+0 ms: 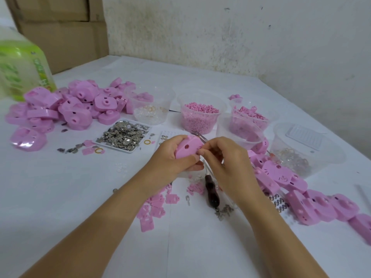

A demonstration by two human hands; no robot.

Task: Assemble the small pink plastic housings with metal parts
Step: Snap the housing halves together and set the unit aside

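My left hand (pixel 170 157) grips a small pink housing (pixel 187 147) above the middle of the table. My right hand (pixel 222 159) holds metal tweezers (pixel 198 136), whose tips stick out past the housing's top edge, and its fingertips touch the housing's right side. A white tray of small shiny metal parts (pixel 122 135) lies just left of my hands. A heap of pink housings (pixel 66 109) lies at the far left, and another row of pink housings (pixel 297 195) runs along the right.
Clear tubs stand behind my hands: one with rings (pixel 149 109), two with pink bits (pixel 200 115) (pixel 249 119), an empty-looking one (pixel 239 129) and one at the right (pixel 303 149). A dark-handled tool (pixel 211 192), flat pink plates (pixel 154 205), a green bottle (pixel 22 65) and cardboard boxes (pixel 64 33) are nearby.
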